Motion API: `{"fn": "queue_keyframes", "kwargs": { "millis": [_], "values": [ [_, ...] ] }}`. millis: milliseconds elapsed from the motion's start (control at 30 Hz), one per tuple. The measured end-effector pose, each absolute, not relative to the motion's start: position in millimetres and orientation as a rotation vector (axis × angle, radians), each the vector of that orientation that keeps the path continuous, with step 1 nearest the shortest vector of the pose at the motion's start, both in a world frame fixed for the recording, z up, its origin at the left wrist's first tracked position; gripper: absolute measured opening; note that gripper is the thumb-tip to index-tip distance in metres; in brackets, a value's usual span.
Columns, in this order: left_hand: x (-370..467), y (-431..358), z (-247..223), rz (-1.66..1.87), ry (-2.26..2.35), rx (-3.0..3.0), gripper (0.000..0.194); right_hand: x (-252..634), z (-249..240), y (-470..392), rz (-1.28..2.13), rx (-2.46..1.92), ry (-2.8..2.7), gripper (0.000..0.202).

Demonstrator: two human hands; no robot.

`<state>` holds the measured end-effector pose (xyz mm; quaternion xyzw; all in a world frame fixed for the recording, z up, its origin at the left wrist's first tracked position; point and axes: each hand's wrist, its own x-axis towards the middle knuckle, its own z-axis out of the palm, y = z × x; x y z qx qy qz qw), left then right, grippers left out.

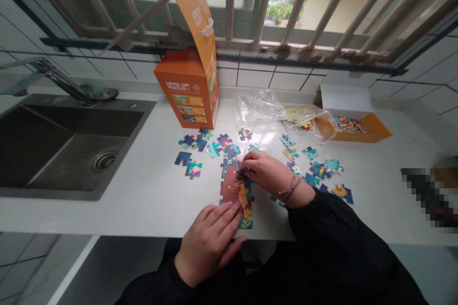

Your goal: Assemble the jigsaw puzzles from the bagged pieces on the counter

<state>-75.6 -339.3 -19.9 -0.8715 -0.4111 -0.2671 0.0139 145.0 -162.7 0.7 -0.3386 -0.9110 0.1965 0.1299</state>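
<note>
A partly joined jigsaw puzzle [229, 185] lies on the white counter near its front edge, showing a brown trunk shape and an orange animal. Flat on its lower left part rests my left hand [213, 236], fingers stretched out. My right hand [263, 169] is at the puzzle's upper right edge, its fingers pinched together on a dark puzzle piece that they partly cover. Loose puzzle pieces [193, 167] are scattered left of and above the joined part. More loose pieces [322, 169] lie to the right, some partly behind my right wrist and sleeve.
An orange puzzle box [189, 88] stands at the back with its lid up. Beside it are crumpled clear plastic [257, 106], a bag of pieces [304, 116] and an open orange tray [377, 127] holding more pieces. A sink [121, 152] is at left; a barred window is behind.
</note>
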Motion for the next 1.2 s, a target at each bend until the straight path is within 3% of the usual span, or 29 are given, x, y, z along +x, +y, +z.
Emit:
{"fn": "queue_keyframes", "kwargs": {
  "millis": [367,633,800,1033,1200],
  "values": [
    [-76,-340,-22,-0.847,-1.283,-2.704,0.038,170,-9,-170,0.583,-0.969,-2.540,0.050],
    [-75,-340,-21,-0.856,-1.282,-2.699,0.037,192,-11,-166,0.360,-1.190,-2.623,0.030],
    [-75,-339,-20,-0.851,-1.280,-2.697,0.037,173,-2,-164,0.373,-1.093,-2.621,0.023],
    [-75,-339,-20,-0.821,-1.293,-2.715,0.038,123,8,-132,0.295,-0.958,-2.798,0.046],
    [-76,-340,-21,-0.829,-1.300,-2.704,0.038,115,4,-111,0.221,-1.058,-2.881,0.046]
  ]
}}
